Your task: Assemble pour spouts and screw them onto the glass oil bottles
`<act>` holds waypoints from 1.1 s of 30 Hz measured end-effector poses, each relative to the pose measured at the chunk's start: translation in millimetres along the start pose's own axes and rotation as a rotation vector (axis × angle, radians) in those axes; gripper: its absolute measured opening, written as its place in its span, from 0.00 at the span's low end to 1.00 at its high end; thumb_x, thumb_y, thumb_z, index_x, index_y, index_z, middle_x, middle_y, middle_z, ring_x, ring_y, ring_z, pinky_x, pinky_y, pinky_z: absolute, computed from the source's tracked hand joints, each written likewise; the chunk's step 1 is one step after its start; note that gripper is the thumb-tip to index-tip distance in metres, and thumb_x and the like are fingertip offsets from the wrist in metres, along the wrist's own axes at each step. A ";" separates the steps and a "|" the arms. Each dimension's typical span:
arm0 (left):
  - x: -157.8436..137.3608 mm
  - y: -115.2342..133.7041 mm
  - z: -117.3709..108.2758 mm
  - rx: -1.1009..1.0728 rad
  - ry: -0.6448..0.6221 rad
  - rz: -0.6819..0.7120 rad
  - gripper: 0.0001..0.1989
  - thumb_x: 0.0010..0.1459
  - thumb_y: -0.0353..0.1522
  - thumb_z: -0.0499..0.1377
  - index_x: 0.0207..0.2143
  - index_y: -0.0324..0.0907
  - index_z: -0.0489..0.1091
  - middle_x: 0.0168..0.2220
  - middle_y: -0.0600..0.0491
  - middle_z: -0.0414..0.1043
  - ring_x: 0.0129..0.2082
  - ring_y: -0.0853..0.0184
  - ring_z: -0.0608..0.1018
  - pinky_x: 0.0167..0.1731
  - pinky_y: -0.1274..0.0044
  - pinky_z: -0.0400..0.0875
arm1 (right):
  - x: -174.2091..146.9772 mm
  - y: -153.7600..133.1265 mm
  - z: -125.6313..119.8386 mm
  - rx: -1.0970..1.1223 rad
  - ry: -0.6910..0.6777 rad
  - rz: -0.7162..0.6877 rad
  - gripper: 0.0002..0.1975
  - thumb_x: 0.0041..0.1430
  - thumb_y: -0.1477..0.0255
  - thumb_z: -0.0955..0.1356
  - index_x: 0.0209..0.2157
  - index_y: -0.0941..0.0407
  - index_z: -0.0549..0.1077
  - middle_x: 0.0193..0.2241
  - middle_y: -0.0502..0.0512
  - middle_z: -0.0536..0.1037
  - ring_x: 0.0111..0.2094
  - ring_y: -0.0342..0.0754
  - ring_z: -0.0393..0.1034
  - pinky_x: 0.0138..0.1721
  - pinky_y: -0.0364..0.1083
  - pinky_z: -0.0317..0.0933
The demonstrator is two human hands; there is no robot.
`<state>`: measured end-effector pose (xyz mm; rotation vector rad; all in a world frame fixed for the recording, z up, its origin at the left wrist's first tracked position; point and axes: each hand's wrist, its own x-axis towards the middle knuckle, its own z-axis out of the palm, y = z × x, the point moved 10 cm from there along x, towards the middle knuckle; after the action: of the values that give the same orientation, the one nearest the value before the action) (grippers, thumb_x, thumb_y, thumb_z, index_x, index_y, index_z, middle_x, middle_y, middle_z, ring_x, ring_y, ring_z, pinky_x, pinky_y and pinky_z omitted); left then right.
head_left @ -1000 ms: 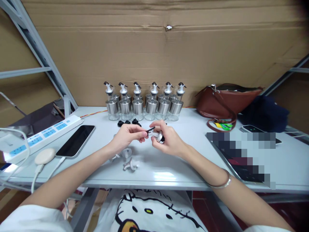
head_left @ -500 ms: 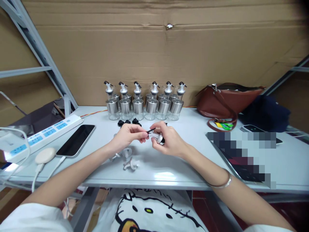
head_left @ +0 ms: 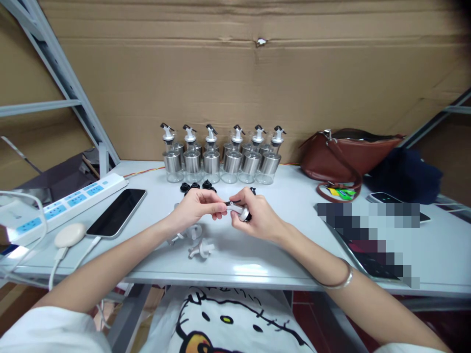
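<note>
A whitish pour spout (head_left: pixel 237 210) with a dark stopper end sits in my right hand (head_left: pixel 259 215), its fingers wrapped round the base. My left hand (head_left: pixel 200 208) pinches the end of a small black flip lever (head_left: pixel 231 202), which lies along the top of the spout; my fingertips hide part of it. Below my hands lie loose whitish spouts (head_left: pixel 201 249), some partly covered by my left hand. Black stoppers (head_left: pixel 195 186) rest just behind it. Glass oil bottles with steel sleeves (head_left: pixel 233 162) stand in rows at the back, the front ones fitted with spouts and black levers.
At the left are a power strip (head_left: pixel 66 208), a phone (head_left: pixel 117 213) and a round white charger (head_left: pixel 69 235) with cables. On the right, a brown bag (head_left: pixel 342 157), a dark cloth item (head_left: pixel 408 171) and a blurred-out flat object (head_left: pixel 364 245) lie on the table.
The black lever has come down against the top of the spout, and my left fingertips are now at the spout's tip. The view has shifted slightly.
</note>
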<state>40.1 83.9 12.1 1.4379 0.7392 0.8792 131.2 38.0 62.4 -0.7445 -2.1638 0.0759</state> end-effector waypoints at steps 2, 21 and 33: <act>0.8 -2.5 0.0 -0.006 -0.017 -0.001 0.13 0.43 0.38 0.70 0.23 0.36 0.73 0.21 0.55 0.74 0.21 0.75 0.71 0.25 0.81 0.66 | 0.6 -3.4 -1.9 -0.020 0.026 -0.028 0.06 0.52 0.74 0.63 0.33 0.54 0.59 0.22 0.50 0.75 0.18 0.41 0.66 0.20 0.38 0.57; -16.1 44.2 -5.0 0.438 0.143 0.439 0.10 0.48 0.34 0.67 0.33 0.39 0.75 0.29 0.52 0.75 0.29 0.69 0.76 0.35 0.76 0.72 | 1.2 -12.6 -20.7 -0.088 0.218 -0.095 0.05 0.56 0.74 0.63 0.29 0.54 0.60 0.17 0.45 0.71 0.13 0.38 0.58 0.17 0.38 0.53; -36.7 91.1 -5.1 0.971 0.204 0.937 0.06 0.56 0.27 0.58 0.35 0.45 0.71 0.35 0.52 0.77 0.38 0.66 0.77 0.42 0.74 0.69 | 2.2 -23.2 -11.9 -0.083 0.108 -0.227 0.05 0.62 0.72 0.63 0.36 0.55 0.70 0.24 0.50 0.76 0.22 0.41 0.67 0.24 0.40 0.58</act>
<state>11.4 49.4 99.6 2.6981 0.6510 1.4877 127.6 17.8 78.6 -0.5313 -2.1434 -0.1691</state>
